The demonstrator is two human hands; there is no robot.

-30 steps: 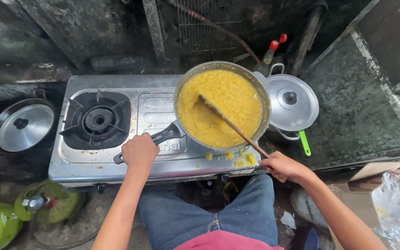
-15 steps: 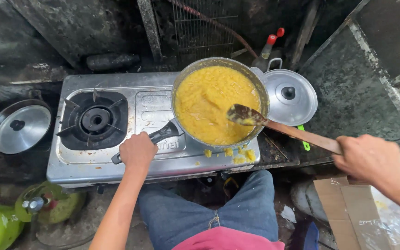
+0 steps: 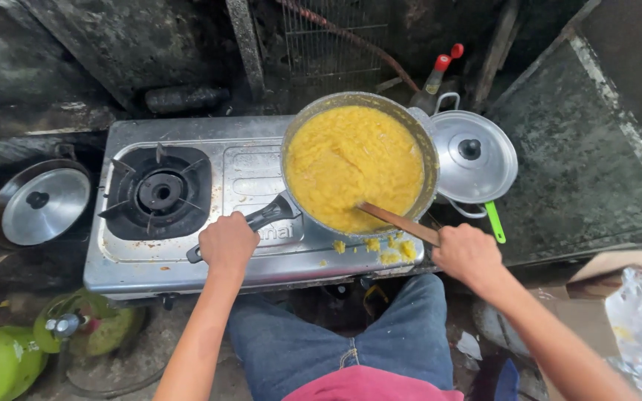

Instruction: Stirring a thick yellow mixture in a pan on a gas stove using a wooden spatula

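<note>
Right hand (image 3: 468, 255) back close, fist clenched round wooden spoon (image 3: 399, 222), tip buried in thick yellow mash (image 3: 354, 165). Left hand (image 3: 227, 243) grips pan handle (image 3: 258, 220); full pan (image 3: 431, 148) looks heavy, likely hot — hold by handle.

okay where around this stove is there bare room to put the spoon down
Free: the dark counter right of the lidded pot, and the stove top between the open burner and the pan. Crowded: the stove's front edge, with spilled food and both hands.
</note>
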